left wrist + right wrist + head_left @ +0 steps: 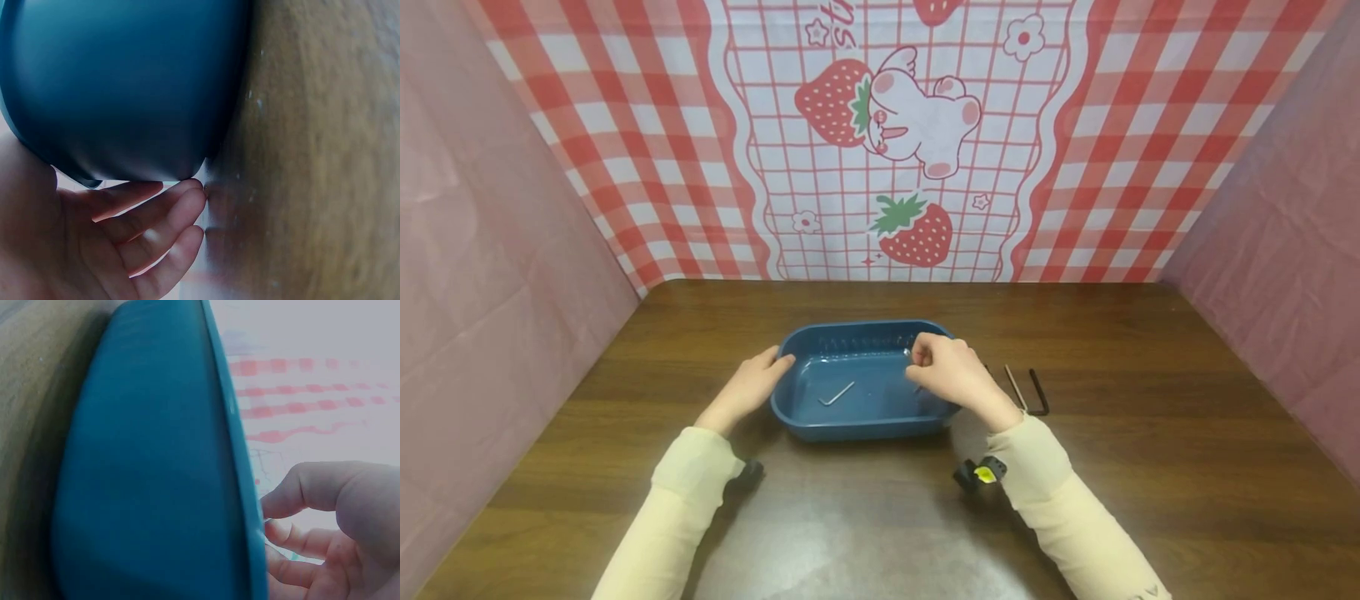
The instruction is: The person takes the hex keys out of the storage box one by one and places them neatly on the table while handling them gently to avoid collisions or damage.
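A blue plastic basin (868, 430) stands on the wooden table, and one silver hex key (838, 394) lies on its floor, left of the middle. My left hand (751, 383) holds the basin's left end, thumb over the rim and the other fingers along the outer wall. Above the right part of the basin, my right hand (951, 372) pinches a small hex key, mostly hidden by the fingers. In the right wrist view, thumb and forefinger meet just past the basin's rim (234, 419).
Right of the basin, a black hex key (1040, 393) and a lighter one (1015, 387) lie on the table (1120, 433), partly behind the right forearm. A checked strawberry cloth (917, 233) hangs at the back edge, with pink cloth (1262, 225) at the sides.
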